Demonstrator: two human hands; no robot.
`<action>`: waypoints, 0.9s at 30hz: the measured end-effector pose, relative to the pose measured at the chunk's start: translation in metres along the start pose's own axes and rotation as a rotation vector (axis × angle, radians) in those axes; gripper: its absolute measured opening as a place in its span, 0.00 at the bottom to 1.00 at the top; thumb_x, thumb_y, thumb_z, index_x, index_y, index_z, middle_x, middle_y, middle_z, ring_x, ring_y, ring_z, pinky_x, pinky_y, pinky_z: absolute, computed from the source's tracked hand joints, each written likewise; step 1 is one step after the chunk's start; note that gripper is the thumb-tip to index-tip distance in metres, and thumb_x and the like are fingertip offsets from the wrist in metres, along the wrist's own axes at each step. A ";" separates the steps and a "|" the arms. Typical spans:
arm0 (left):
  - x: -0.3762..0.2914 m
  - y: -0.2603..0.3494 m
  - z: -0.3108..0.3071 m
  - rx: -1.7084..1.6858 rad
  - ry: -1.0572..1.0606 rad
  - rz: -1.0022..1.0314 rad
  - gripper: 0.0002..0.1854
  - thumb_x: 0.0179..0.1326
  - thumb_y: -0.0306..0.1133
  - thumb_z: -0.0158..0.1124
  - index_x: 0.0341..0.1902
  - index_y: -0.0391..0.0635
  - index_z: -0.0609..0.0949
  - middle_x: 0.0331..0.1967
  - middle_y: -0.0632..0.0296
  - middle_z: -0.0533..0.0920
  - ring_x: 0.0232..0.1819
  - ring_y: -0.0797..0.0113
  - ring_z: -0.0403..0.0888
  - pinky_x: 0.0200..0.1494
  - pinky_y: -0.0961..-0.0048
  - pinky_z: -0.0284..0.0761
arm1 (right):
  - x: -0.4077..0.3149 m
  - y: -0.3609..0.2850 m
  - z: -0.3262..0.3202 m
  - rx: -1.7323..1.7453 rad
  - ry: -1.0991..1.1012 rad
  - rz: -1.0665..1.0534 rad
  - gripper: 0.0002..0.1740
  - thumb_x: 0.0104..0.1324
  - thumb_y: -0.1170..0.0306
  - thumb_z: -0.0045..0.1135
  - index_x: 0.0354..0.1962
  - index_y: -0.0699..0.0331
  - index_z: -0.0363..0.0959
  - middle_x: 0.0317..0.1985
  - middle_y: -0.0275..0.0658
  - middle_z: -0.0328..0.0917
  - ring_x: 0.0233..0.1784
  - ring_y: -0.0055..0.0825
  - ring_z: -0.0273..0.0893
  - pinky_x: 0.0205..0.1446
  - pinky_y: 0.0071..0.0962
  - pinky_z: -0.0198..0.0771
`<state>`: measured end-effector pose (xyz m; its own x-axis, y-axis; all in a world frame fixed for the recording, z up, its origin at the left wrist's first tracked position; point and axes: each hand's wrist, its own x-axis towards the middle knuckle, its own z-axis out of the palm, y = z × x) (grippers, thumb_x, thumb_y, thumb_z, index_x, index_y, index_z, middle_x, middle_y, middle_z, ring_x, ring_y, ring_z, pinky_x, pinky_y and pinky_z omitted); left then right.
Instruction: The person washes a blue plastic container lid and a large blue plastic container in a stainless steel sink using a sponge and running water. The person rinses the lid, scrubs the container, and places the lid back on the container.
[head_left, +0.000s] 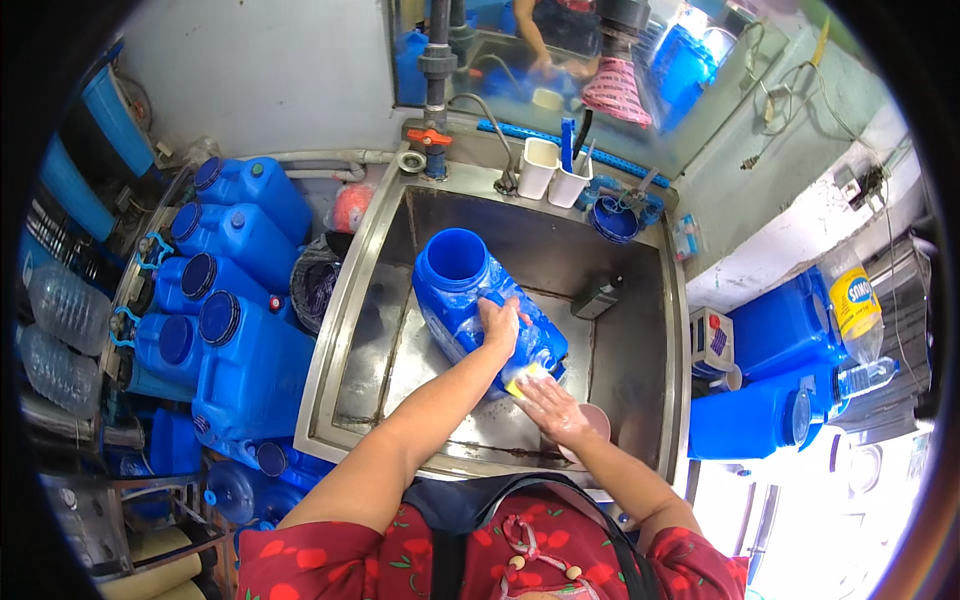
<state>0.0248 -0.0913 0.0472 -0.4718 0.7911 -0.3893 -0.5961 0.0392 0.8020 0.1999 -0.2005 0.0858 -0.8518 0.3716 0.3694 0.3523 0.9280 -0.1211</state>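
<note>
A blue plastic water jug (442, 322) lies tilted in the stainless steel sink (352, 375), its wide mouth uncapped and facing up and away from me. White suds streak its sides. My left hand (501, 327) is wrapped around the jug's handle. Under the fingers of my right hand (553, 411) a yellow sponge (517, 384) presses against the jug near its base, and foam covers those fingers. Partly hidden by my right wrist is a pink dipper or bowl (598, 421). A dark bottle (598, 298) stands by the sink's right wall.
Capped blue jugs (255, 360) crowd the left side, beside a lined bin (311, 289). On the back ledge are white holders (538, 169) with brushes, blue caps (615, 219) and a pipe with an orange valve handle (430, 138). More blue jugs (750, 416) stand right of the sink.
</note>
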 end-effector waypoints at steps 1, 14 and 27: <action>-0.007 0.004 0.003 0.024 0.039 0.019 0.14 0.56 0.23 0.58 0.39 0.36 0.63 0.22 0.53 0.72 0.15 0.62 0.73 0.19 0.63 0.76 | -0.010 0.008 -0.004 0.018 0.015 -0.009 0.21 0.54 0.78 0.57 0.48 0.63 0.75 0.57 0.50 0.73 0.58 0.45 0.73 0.61 0.44 0.68; -0.048 0.034 -0.039 0.222 0.173 0.083 0.11 0.58 0.25 0.55 0.41 0.38 0.65 0.17 0.58 0.72 0.12 0.67 0.72 0.15 0.67 0.72 | 0.023 0.001 0.010 0.401 0.290 0.908 0.16 0.44 0.84 0.53 0.31 0.60 0.79 0.33 0.42 0.80 0.42 0.42 0.77 0.48 0.35 0.72; -0.029 0.099 -0.176 0.711 0.139 -0.174 0.08 0.61 0.33 0.60 0.34 0.43 0.72 0.15 0.64 0.70 0.09 0.72 0.66 0.11 0.71 0.65 | 0.090 0.024 0.121 0.807 -0.024 1.097 0.24 0.72 0.61 0.38 0.64 0.52 0.63 0.67 0.55 0.57 0.67 0.51 0.60 0.72 0.41 0.53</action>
<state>-0.1349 -0.2173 0.0578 -0.5153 0.6547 -0.5531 -0.1276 0.5795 0.8049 0.0852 -0.1415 0.0043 -0.2919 0.9145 -0.2800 0.5314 -0.0883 -0.8425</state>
